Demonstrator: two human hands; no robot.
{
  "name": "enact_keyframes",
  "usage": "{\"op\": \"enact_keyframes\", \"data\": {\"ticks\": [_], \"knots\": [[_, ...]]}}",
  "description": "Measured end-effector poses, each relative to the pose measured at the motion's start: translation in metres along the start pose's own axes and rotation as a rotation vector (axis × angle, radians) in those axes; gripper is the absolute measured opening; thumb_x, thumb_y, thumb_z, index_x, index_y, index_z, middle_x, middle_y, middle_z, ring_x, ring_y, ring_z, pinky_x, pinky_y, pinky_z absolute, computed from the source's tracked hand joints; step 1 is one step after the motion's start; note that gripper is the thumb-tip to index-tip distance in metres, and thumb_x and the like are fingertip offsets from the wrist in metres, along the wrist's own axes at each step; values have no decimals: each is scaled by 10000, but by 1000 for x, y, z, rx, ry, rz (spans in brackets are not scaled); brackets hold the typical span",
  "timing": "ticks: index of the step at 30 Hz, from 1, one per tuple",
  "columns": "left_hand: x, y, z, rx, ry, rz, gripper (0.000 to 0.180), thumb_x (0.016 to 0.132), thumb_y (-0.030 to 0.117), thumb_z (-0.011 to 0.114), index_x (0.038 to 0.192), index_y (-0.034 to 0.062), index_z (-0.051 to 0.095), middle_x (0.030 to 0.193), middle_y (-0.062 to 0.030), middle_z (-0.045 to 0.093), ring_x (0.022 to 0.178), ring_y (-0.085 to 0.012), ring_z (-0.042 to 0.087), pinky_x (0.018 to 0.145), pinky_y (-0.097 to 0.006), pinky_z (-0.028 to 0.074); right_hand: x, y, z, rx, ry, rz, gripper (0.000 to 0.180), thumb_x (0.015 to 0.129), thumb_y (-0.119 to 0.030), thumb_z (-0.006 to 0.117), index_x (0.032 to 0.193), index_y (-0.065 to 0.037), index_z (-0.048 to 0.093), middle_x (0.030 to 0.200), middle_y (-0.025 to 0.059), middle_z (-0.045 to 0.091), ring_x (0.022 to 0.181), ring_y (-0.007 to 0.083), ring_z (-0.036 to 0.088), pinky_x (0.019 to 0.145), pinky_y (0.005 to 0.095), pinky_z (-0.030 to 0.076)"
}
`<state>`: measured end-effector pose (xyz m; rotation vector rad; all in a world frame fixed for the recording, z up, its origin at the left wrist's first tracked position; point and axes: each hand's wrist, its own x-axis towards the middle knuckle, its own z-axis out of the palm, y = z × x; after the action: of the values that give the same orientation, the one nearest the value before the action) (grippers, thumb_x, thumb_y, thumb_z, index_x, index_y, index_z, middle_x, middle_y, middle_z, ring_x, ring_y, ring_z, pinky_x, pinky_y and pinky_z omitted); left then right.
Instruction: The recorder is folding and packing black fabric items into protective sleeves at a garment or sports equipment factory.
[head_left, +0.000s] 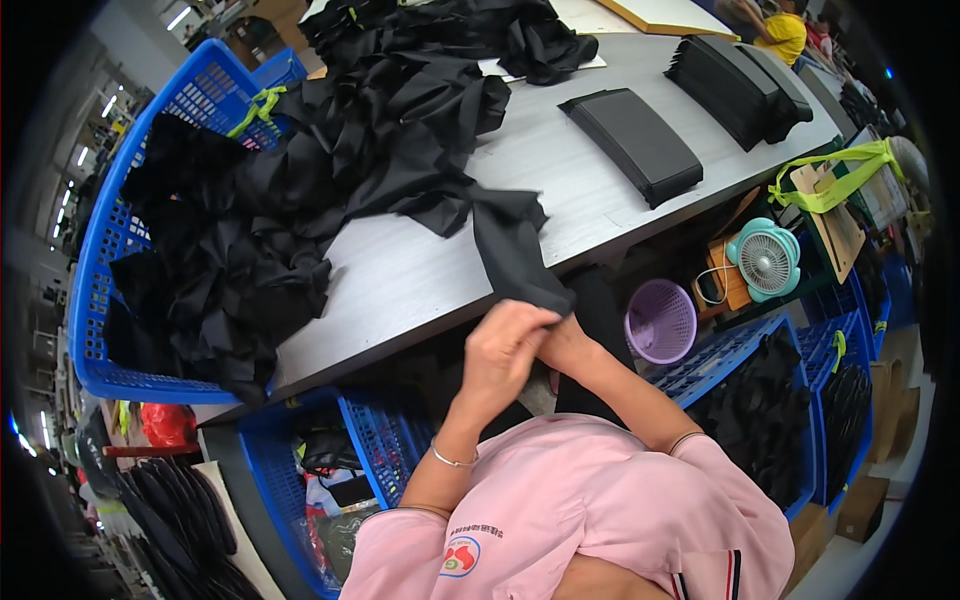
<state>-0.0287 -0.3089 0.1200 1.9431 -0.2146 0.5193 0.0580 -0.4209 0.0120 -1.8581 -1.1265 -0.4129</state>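
Note:
A black fabric piece trails from the big heap of black cloth and hangs over the near edge of the grey table. Both of my hands meet at its lower end, just below the table edge. My left hand, with a thin bracelet on the wrist, is closed over the fabric's end. Pressed against it from the right is my right hand, partly hidden behind the left, also pinching the fabric.
A blue basket full of black cloth stands at the table's left. Two stacks of folded black pieces lie at the far right. Below are a purple basket, a small fan and blue crates.

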Motion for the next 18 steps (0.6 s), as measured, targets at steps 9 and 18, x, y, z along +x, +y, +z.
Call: {"op": "enact_keyframes", "data": {"ticks": [9,18], "knots": [[-62,33,85,-459,-610,10,158,884,1,648,1037,13,688,974,-120,662,874,-252,656,787,-334,523,44,8,-42,988,499,786,351,976,-145,586,1313,-55,552,1127,15,594,1064,120,524,917,246,433],[1,38,67,-21,39,9,641,815,117,758,1395,63,490,1530,-175,354,1397,-350,360,1133,-424,322,1,49,-75,1147,218,863,647,932,-311,676,1481,-94,413,1295,126,594,1140,236,603,993,421,500]]}}
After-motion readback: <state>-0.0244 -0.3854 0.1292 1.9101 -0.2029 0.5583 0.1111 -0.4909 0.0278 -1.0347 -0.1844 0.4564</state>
